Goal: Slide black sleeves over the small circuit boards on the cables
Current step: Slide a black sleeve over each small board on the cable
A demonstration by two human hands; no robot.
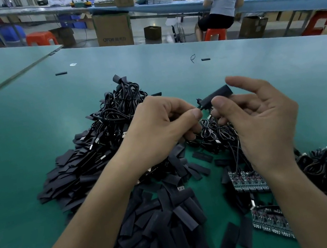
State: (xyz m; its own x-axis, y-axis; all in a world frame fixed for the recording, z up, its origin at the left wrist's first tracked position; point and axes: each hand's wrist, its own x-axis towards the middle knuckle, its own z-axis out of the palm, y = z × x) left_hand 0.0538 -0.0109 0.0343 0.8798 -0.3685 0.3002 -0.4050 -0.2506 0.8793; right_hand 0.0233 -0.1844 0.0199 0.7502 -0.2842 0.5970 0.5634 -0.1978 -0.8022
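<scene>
The left hand [158,124], knuckles up, pinches a thin black cable [206,125] between thumb and forefinger. Just beside it, the right hand [266,124] grips a flat matte black sleeve [217,94] over the cable's end, index finger raised. Loose sleeves [163,221] (limp dark strips) and studded circuit boards [248,181] litter the smooth green counter [14,170] of a workshop.

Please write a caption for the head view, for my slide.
Right hand pinches a black sleeve, left hand the cable end at its mouth, above sleeve piles.

Black sleeve [217,95] between 2 hands
</scene>
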